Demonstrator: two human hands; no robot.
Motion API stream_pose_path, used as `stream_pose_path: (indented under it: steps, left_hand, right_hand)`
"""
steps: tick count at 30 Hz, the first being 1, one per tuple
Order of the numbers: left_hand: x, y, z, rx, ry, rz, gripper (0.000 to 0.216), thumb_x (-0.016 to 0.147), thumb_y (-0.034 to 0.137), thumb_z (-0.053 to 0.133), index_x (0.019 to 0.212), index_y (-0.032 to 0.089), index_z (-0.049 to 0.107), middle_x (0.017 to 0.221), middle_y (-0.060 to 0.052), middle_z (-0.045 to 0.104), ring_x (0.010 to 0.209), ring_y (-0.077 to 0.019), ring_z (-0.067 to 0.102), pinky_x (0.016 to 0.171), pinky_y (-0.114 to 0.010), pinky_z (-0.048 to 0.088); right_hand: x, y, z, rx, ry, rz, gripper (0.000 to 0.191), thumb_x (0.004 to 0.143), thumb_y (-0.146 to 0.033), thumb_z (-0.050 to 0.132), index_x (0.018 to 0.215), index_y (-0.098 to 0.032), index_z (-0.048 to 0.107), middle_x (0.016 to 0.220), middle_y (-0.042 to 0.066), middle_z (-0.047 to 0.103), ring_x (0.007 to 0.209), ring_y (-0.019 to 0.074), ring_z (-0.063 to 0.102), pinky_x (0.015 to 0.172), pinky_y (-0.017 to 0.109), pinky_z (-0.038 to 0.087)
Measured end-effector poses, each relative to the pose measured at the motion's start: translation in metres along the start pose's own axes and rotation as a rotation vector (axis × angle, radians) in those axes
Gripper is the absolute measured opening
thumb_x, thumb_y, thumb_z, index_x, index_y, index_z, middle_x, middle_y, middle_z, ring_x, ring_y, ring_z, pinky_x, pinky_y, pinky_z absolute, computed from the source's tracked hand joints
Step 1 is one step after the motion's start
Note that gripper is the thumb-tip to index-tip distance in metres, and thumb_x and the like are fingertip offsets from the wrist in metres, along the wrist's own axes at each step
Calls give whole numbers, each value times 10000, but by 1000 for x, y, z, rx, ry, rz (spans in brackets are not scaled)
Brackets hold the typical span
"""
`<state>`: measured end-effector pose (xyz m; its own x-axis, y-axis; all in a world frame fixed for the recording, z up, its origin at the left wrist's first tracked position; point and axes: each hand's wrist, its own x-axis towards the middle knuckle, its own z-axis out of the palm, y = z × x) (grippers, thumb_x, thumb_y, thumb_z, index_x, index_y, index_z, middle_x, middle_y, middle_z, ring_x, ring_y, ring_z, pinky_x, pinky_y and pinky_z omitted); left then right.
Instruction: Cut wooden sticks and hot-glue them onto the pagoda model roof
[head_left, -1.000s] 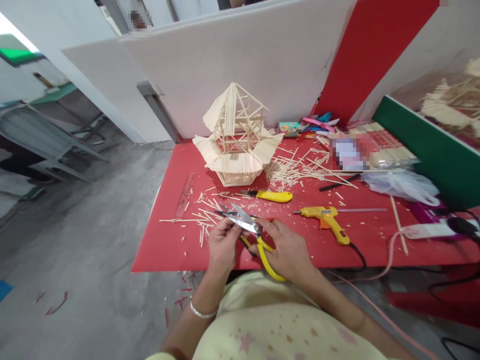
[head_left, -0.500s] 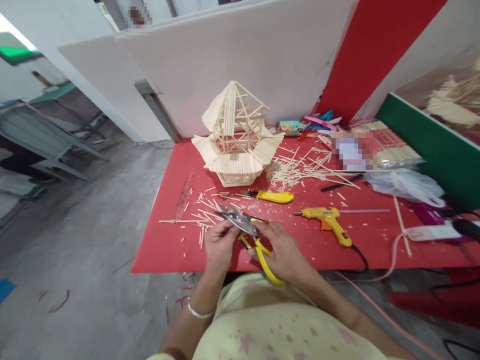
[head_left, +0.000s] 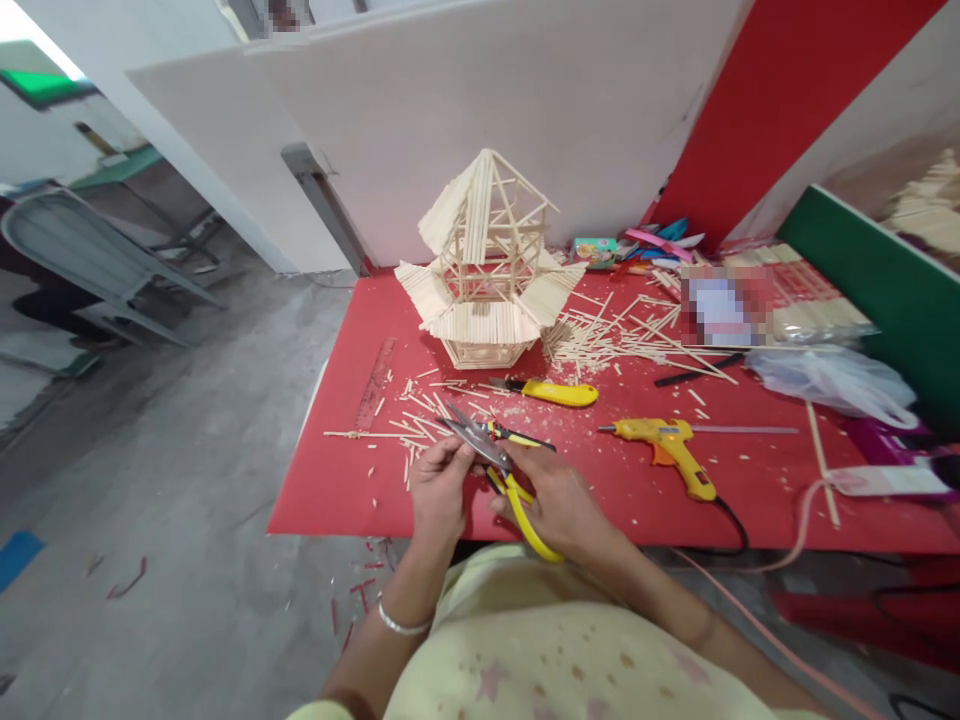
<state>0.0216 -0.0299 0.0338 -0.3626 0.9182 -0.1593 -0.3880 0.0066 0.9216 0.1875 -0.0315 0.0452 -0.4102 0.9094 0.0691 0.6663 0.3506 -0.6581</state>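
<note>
My right hand point(head_left: 561, 498) is wrapped round the yellow-handled scissors point(head_left: 517, 505), whose metal blades point up and to the left. Close against the blades, the fingers of my left hand point(head_left: 439, 495) are pinched together; whatever sits between them is too small or hidden to make out. Just behind the scissors, a yellow-and-black tool point(head_left: 525, 438), perhaps pliers, lies on the red table point(head_left: 330, 490). Short cut sticks point(head_left: 420, 425) are scattered beyond my left hand. Further back stands a pagoda-like model point(head_left: 491, 270) built of thin wooden sticks, its upper roof partly covered.
A yellow utility knife point(head_left: 559, 393) lies before the model. At right are a yellow glue gun point(head_left: 667, 445) with its cord, a plastic bag point(head_left: 825, 380) and a power strip point(head_left: 877, 482). Loose sticks point(head_left: 600, 340) are heaped right of the model; a clear ruler point(head_left: 375, 385) lies left.
The view has shifted slightly, so the table things appear a little further right. My hands and the scissors keep nearly the same pose, with the scissors turned slightly.
</note>
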Motion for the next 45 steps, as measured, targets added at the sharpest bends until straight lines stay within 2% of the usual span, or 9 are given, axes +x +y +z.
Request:
stream_pose_path:
  steps: [5,12,16,23,28,31,36,41,45]
  left_hand:
    - [-1,2,4,-82,-1,-79,251,638,315,870,800,154,767,729,-26,731,544,-108,641,546,-216,545]
    - [-4,2,7,-114,0,-86,225,623,294,879,753,157,757,681,-6,721,525,-105,641,544,-210,548]
    - [-5,1,5,-90,-15,-79,231,644,309,867,757,147,747,677,-15,721,527,-109,645,549,-214,549]
    - [-13,3,11,-131,50,-169,346,570,349,901,795,150,730,618,-28,717,502,-139,657,508,-239,555]
    - [-10,4,9,-111,56,-134,338,601,352,888,820,143,738,650,-35,726,538,-129,668,539,-226,562]
    - [-8,3,6,-89,38,-122,314,645,353,866,844,149,735,677,-27,724,555,-126,668,546,-226,559]
    - [-6,-1,2,-45,9,-40,270,708,372,826,814,149,716,647,-9,699,544,-106,635,559,-208,531]
    - [-5,-4,0,13,-17,-10,268,750,401,790,787,152,701,624,6,665,532,-100,594,549,-209,494]
    - [-4,-1,1,38,0,-1,299,759,427,779,856,150,720,658,1,664,535,-85,569,503,-183,446]
  right_hand:
    - [-1,0,3,22,7,10,626,852,-512,618,1390,-210,505,1195,135,641,1088,266,589,936,413,469]
    - [-2,-4,5,105,10,48,577,855,-490,621,1360,-226,527,1207,112,661,1046,243,633,903,372,482]
    - [-3,-3,6,41,47,52,560,859,-467,625,1361,-234,544,1148,123,696,982,242,662,844,348,495]
    - [-7,8,14,-127,8,45,563,906,-507,556,1396,-232,521,1076,90,736,901,226,704,764,303,493]
    - [-9,13,16,-52,39,55,532,897,-561,557,1331,-253,567,977,58,758,825,202,712,724,269,477]
    - [-5,11,9,-15,44,60,567,888,-560,563,1357,-244,532,1020,69,738,861,207,692,747,289,485]
    - [-2,5,-1,-123,49,27,679,829,-617,611,1376,-225,525,1147,124,659,1056,265,610,893,384,477]
    - [-5,4,2,-233,59,28,706,839,-654,571,1401,-230,518,1110,133,644,1021,275,605,861,391,480]
    - [-10,13,4,-284,73,61,658,864,-614,562,1419,-269,496,1125,102,663,998,245,624,835,348,472]
